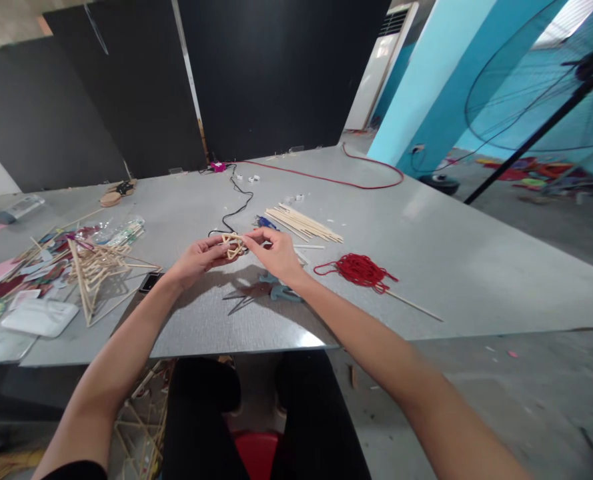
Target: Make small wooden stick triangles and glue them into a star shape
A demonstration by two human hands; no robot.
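Note:
Both hands meet above the middle of the grey table around a small frame of short wooden sticks [233,246]. My left hand [202,259] grips its left side between thumb and fingers. On the other side, my right hand [275,252] pinches its upper right edge with thumb and forefinger; part of the frame is hidden by the fingers. Open-bladed scissors [256,292] with blue-grey handles lie just below the hands. A blue tool, perhaps a glue gun [265,223], rests behind my right hand, with a black cord [239,212] running back from it.
Loose wooden sticks [306,223] lie behind my right hand, and a heap of red yarn [363,270] with one stick sits to its right. At left are stick frames [96,267], scraps and a white packet [40,317]. Black panels [286,73] stand behind the table; a fan [591,67] is at right.

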